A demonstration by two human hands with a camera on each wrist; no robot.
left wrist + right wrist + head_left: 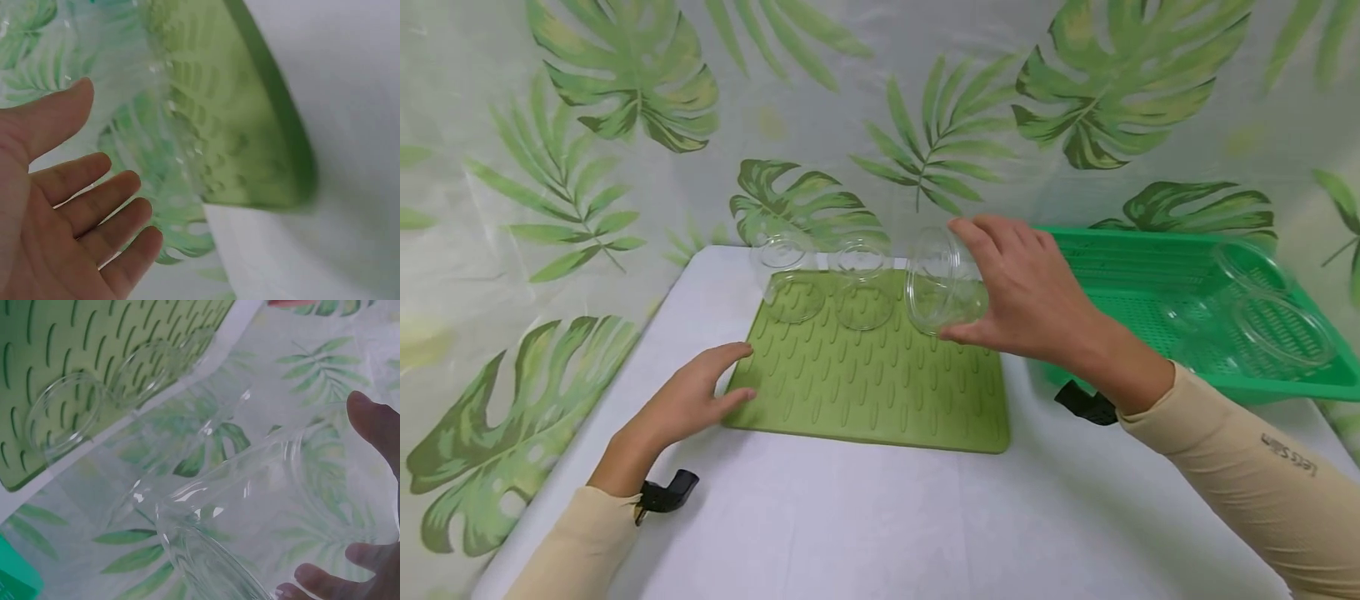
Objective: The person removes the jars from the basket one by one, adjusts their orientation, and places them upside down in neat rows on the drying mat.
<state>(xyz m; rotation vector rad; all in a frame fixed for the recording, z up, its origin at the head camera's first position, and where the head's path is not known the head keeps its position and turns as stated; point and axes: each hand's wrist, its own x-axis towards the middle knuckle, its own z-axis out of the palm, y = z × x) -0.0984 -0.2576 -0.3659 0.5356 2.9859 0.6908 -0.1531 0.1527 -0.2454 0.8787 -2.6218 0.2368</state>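
My right hand [1026, 292] holds a clear glass cup [917, 312] between thumb and fingers, tipped on its side with the rim facing left. It is over the far right of a green ridged mat [865, 400]. In the right wrist view the held cup [244, 487] lies across the lower middle. Two similar clear cups [793, 300] [863, 308] stand rim down along the mat's far edge; a third rim [65, 412] shows beside them in the right wrist view. At the mat's left edge is my left hand [692, 396], empty, thumb and fingers apart.
A green plastic basket [1150, 236] stands on the right, with several clear cups [1285, 329] inside. White cloth [850, 517] covers the table. Behind it hangs a leaf-patterned sheet [820, 117].
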